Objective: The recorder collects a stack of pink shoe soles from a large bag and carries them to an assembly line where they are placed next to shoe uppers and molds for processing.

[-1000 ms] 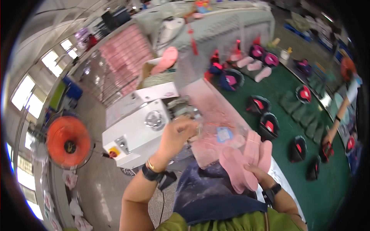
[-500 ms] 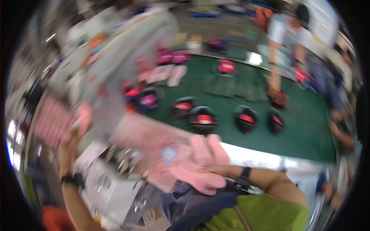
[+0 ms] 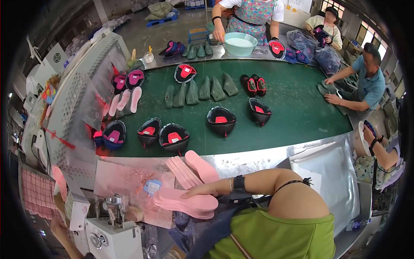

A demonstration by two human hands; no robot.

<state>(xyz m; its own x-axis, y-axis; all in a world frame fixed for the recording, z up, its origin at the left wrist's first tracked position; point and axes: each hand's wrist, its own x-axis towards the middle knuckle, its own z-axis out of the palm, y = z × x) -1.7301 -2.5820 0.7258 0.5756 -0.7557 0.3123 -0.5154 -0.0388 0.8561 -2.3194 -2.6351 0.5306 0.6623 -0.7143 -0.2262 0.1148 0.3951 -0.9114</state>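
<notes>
My right hand (image 3: 199,190) is closed on the edge of a stack of pink insoles (image 3: 185,204) near the table's front edge. Just beyond that stack lie more insoles, a fanned bundle (image 3: 182,172) and a broader one (image 3: 202,166). Low at the far left is my left hand (image 3: 58,227), beside a white machine with metal rollers (image 3: 113,235); its fingers are too small and partly hidden to read. Above it, a single pink insole (image 3: 59,182) stands tilted at a cardboard box (image 3: 79,211). A blue-and-white tag (image 3: 152,187) lies on the pink-dusted board (image 3: 113,175).
A green conveyor belt (image 3: 297,116) carries black shoe uppers (image 3: 174,138), dark green shoe lasts (image 3: 204,89) and pink insoles (image 3: 136,99). A machine housing (image 3: 82,112) rises at left. Co-workers stand along the far and right sides, one by a pale green basin (image 3: 239,44).
My view has turned and steadied. The left hand has dropped lower and farther left, away from the belt. My right hand stays on the insole stack.
</notes>
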